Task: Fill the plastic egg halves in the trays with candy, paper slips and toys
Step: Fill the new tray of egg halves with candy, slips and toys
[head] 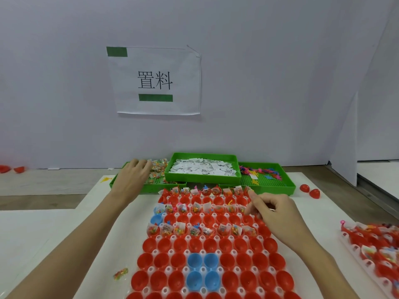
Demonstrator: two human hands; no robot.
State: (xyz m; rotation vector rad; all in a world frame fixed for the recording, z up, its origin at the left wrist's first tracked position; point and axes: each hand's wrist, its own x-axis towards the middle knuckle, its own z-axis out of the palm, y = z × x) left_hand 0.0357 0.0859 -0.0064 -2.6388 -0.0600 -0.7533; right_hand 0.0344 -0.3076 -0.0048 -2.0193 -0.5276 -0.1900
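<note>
Your left hand (131, 178) lay spread over the candy packets (158, 167) in the far-left green bin (127, 186); your right hand (272, 210) pinched something small, unidentifiable, above the egg tray (170, 270).

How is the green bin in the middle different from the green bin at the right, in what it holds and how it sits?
The middle green bin holds white paper slips; the right green bin holds small colourful toys.
The middle bin is nearly covered by slips; the right bin shows much bare perforated floor.
The middle bin sits higher, overlapping the edges of its neighbours; the right bin sits lower.
Both are shallow, green and rectangular, standing behind the egg tray.
</note>
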